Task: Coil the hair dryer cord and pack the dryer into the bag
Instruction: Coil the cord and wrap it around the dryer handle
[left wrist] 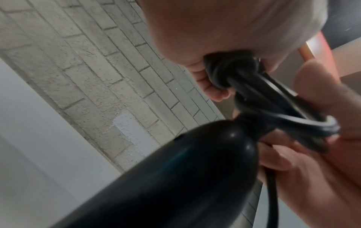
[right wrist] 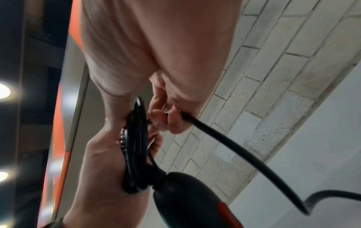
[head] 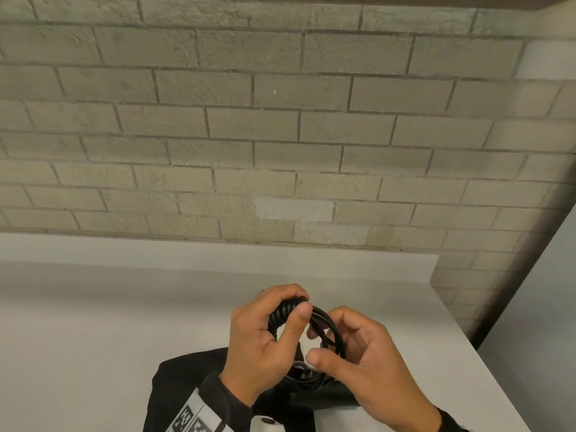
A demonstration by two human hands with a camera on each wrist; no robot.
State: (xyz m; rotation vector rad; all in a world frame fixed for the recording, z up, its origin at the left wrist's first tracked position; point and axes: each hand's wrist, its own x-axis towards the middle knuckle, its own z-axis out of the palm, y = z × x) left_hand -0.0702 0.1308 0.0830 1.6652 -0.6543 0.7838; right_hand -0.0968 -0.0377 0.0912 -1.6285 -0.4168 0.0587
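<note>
Right now my left hand (head: 265, 338) clamps the looped black rubber cord (head: 327, 332) above the black fabric bag (head: 187, 375) on the grey table (head: 93, 322); my right hand (head: 358, 353) pinches its loose tail; the black plastic dryer (left wrist: 166, 177) dangles below; slackening would probably spring the coil.

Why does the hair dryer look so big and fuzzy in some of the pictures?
In the left wrist view the hair dryer sits right against the very wide lens, so it looms large and blurred. In the right wrist view the ceiling lights glare white. The head view is sharper: the cord and both hands look clear.
</note>
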